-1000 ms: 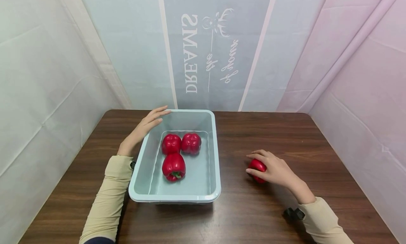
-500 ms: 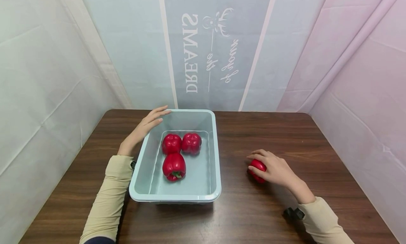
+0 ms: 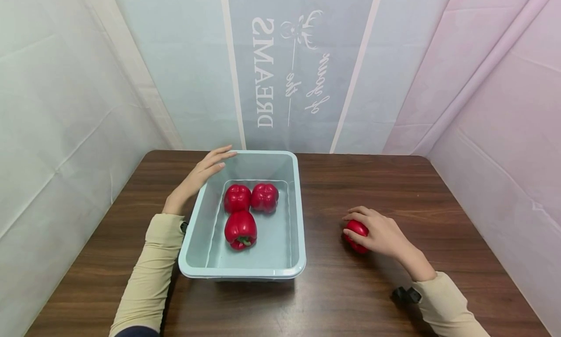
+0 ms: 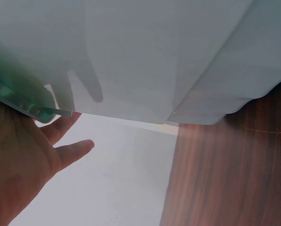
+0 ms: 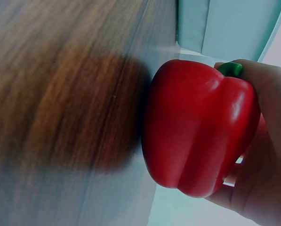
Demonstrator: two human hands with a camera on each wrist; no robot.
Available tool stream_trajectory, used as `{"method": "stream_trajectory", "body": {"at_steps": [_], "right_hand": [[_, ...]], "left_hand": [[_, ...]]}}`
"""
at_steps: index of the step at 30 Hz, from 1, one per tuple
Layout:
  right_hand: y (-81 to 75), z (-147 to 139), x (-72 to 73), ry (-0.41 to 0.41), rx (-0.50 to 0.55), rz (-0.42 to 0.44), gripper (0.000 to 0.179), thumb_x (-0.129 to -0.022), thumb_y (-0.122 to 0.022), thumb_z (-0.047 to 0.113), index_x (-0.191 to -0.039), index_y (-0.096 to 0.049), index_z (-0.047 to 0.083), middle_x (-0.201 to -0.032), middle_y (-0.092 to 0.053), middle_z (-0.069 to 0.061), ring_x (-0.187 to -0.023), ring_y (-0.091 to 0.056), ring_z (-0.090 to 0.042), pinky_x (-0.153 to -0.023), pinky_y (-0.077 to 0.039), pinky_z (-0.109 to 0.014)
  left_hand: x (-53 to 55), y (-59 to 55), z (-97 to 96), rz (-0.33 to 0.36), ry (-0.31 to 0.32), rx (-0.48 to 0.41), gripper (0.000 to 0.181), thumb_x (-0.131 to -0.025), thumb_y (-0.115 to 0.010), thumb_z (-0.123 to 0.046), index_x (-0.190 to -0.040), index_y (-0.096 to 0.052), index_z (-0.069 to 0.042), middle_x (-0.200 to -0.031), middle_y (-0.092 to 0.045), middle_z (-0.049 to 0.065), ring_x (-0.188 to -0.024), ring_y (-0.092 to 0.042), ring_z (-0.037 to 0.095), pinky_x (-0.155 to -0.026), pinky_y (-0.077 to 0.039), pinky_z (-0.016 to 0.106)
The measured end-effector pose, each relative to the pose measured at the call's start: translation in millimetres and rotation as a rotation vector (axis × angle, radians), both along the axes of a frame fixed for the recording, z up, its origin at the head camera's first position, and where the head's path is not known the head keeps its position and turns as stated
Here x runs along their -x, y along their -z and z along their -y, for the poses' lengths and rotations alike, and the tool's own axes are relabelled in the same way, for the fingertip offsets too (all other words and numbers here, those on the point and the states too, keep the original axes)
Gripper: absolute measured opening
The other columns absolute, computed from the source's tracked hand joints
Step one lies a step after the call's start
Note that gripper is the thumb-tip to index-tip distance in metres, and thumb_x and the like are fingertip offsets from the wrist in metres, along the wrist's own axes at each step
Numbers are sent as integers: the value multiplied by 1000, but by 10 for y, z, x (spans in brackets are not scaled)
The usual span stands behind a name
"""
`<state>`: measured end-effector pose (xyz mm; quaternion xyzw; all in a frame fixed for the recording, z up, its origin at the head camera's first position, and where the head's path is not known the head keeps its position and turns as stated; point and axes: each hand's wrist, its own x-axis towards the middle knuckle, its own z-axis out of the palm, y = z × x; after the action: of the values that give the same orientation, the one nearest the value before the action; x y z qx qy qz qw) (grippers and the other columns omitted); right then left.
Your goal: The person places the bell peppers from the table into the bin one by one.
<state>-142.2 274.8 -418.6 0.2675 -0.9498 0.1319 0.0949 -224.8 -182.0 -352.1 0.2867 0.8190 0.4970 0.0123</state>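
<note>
My right hand holds a red bell pepper on the table, right of the bin, fingers and thumb bent around its sides. From the right wrist view, this bell pepper shows its green stem beside the thumb, and its side lies close to the wood. On the left, my left hand rests at the far left corner of a pale blue plastic bin, its fingers extended along the rim. The left wrist view shows that hand beside the bin's outer wall.
Inside the bin are three more red bell peppers: one at back left, one at back right, and one nearer the front with its stem showing. Dark wooden table lies beneath. Fabric curtains enclose the back and both sides.
My right thumb has drawn in slightly against the bell pepper since a second ago. The left hand, the bin and the peppers in it keep their places.
</note>
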Motion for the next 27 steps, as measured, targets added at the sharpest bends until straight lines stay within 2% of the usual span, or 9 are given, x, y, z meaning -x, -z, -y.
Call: {"method": "stream_trajectory", "body": {"at_steps": [5, 17, 23, 27], "right_hand": [[17, 7, 12, -10, 1, -9, 29, -82, -66, 42, -105, -68, 24, -111, -61, 4, -96, -61, -15, -62, -51, -36], [-38, 39, 33, -25, -7, -17, 30, -82, -66, 42, -105, -68, 23, -112, -61, 1, -99, -61, -20, -65, -54, -43], [-56, 65, 40, -26, -2, -20, 32, -82, -66, 43, -106, -68, 22, -115, -60, 0, -100, -60, -21, -65, -54, -43], [-62, 77, 45, -29, 4, -22, 31, -82, -66, 42, -106, -68, 22, -117, -60, -1, -101, -60, -22, -65, -54, -43]], "left_hand": [[8, 7, -2, -14, 6, -4, 41, -97, -38, -7, -137, -43, -1, -150, -25, 13, -139, -17, 28, -108, -15, 57], [-4, 14, -7, -48, 3, 10, 41, -97, -38, -7, -137, -43, 0, -149, -25, 16, -139, -18, 30, -108, -15, 58], [-14, 22, -7, -40, 7, 3, 41, -97, -38, -7, -137, -42, 1, -149, -24, 18, -138, -17, 31, -108, -14, 58], [-22, 43, -5, -23, 8, -6, 41, -97, -38, -8, -138, -42, -1, -150, -24, 15, -139, -17, 29, -108, -16, 58]]}}
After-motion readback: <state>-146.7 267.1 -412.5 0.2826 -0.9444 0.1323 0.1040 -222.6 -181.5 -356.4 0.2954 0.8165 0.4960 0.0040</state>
